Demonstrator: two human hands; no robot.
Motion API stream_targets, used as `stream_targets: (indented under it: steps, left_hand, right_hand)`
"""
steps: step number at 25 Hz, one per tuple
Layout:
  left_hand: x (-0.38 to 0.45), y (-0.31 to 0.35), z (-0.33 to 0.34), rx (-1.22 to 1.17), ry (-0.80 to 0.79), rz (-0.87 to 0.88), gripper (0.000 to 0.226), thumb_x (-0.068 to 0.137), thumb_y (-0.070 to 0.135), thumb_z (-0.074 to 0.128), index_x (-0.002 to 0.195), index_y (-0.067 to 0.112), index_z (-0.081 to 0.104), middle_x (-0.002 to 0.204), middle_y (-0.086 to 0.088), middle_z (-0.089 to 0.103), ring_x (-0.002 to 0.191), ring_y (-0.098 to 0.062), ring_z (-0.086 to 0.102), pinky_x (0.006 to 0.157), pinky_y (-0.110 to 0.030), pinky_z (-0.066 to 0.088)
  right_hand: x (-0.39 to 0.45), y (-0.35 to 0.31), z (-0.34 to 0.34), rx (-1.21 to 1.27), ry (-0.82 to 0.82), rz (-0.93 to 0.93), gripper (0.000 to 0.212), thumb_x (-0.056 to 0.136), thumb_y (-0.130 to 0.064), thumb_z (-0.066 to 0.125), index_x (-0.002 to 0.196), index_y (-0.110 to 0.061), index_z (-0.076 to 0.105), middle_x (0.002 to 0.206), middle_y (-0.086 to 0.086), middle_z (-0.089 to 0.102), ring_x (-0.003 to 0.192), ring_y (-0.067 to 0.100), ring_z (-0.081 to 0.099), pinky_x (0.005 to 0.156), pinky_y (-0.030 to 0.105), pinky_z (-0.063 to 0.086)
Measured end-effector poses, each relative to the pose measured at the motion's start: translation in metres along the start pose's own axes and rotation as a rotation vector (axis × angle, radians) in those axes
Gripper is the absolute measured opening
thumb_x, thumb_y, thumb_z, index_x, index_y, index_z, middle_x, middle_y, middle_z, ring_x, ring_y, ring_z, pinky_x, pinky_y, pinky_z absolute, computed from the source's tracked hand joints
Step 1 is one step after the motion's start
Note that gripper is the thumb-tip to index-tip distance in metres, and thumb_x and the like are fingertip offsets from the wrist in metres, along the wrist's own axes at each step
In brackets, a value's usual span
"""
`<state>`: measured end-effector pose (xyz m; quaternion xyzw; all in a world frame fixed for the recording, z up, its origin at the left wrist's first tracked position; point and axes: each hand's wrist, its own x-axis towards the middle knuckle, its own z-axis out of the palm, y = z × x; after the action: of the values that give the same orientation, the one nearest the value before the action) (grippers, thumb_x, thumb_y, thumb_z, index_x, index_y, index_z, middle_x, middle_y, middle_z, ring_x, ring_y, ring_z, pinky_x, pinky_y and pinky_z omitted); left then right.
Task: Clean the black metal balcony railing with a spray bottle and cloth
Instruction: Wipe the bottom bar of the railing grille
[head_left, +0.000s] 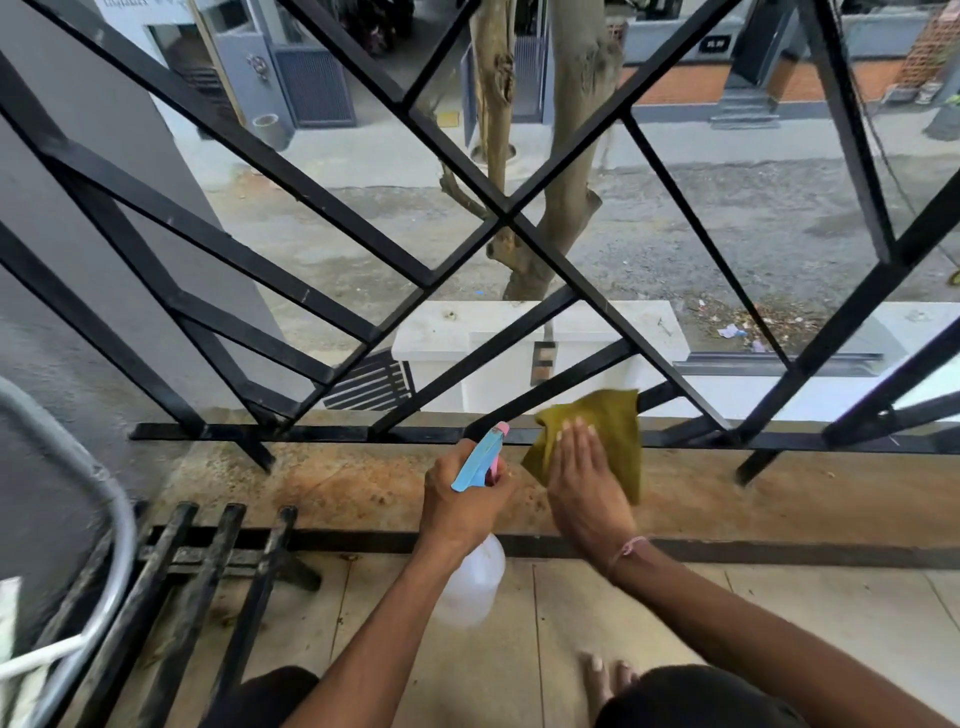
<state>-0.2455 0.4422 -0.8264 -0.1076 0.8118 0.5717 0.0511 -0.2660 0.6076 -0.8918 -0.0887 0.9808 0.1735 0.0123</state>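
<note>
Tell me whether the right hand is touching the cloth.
Touching. The head view shows the right hand lying flat with straight fingers on the olive cloth, pressing it against the railing's bottom bar.

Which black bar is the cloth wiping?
The flat bottom rail along the ledge. The right hand presses the yellow-green cloth there; the slanted bars stand higher.

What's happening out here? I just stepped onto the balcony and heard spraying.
A person is crouched cleaning the black railing. The left hand grips a spray bottle with a blue and pink trigger head, its nozzle aimed at the bottom rail. The right hand, fingers straight, presses an olive-green cloth against that rail, where a diagonal bar meets it.
</note>
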Motion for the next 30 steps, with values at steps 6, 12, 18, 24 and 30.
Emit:
stream_targets:
  steps: [6, 12, 18, 24, 30]
  left_hand:
    - [-0.003, -0.005, -0.035, -0.01, 0.102, -0.01, 0.016, 0.086, 0.019, 0.077, 0.082, 0.022, 0.061, 0.079, -0.007, 0.056, 0.074, -0.018, 0.056, 0.066, -0.038, 0.059]
    - [-0.006, 0.007, -0.055, -0.074, 0.15, -0.022, 0.013, 0.087, 0.014, 0.077, 0.091, 0.012, 0.065, 0.087, -0.012, 0.059, 0.076, -0.019, 0.06, 0.071, -0.04, 0.062]
    - [-0.004, 0.015, -0.079, -0.271, 0.316, -0.092, 0.036, 0.09, 0.023, 0.078, 0.121, 0.023, 0.061, 0.107, -0.005, 0.061, 0.095, -0.023, 0.066, 0.057, -0.015, 0.052]
    - [0.005, 0.032, -0.096, -0.297, 0.462, -0.033, 0.032, 0.089, 0.022, 0.079, 0.118, 0.018, 0.066, 0.105, -0.011, 0.064, 0.091, -0.023, 0.066, 0.061, -0.016, 0.054]
    - [-0.01, 0.086, -0.122, -0.224, 0.612, -0.09, 0.028, 0.085, 0.009, 0.081, 0.083, 0.027, 0.059, 0.078, -0.003, 0.06, 0.073, -0.02, 0.062, 0.063, -0.035, 0.058]
  right_hand:
    - [0.029, -0.054, -0.007, 0.431, 0.014, -0.157, 0.07, 0.1, -0.018, 0.038, 0.156, 0.006, 0.003, 0.164, 0.028, -0.001, 0.152, 0.043, -0.009, 0.122, 0.051, -0.01]
    - [0.011, -0.033, -0.044, 1.397, -0.081, 0.077, 0.031, 0.109, -0.032, 0.034, 0.126, -0.03, 0.06, 0.136, 0.005, 0.06, 0.131, 0.023, 0.051, 0.113, 0.046, 0.039]
    - [-0.019, -0.007, -0.134, 2.219, -0.321, 0.628, 0.02, 0.105, -0.036, 0.043, 0.103, -0.026, 0.06, 0.1, 0.005, 0.07, 0.094, 0.026, 0.063, 0.072, 0.044, 0.05]
    - [-0.006, 0.005, -0.201, 2.255, -0.407, 0.612, 0.018, 0.105, -0.033, 0.043, 0.103, -0.024, 0.059, 0.096, 0.006, 0.072, 0.095, 0.027, 0.067, 0.081, 0.045, 0.053]
    - [0.006, 0.013, -0.279, 2.164, -0.581, 0.703, 0.018, 0.106, -0.025, 0.045, 0.101, -0.015, 0.06, 0.081, 0.012, 0.074, 0.085, 0.036, 0.068, 0.068, 0.042, 0.054]
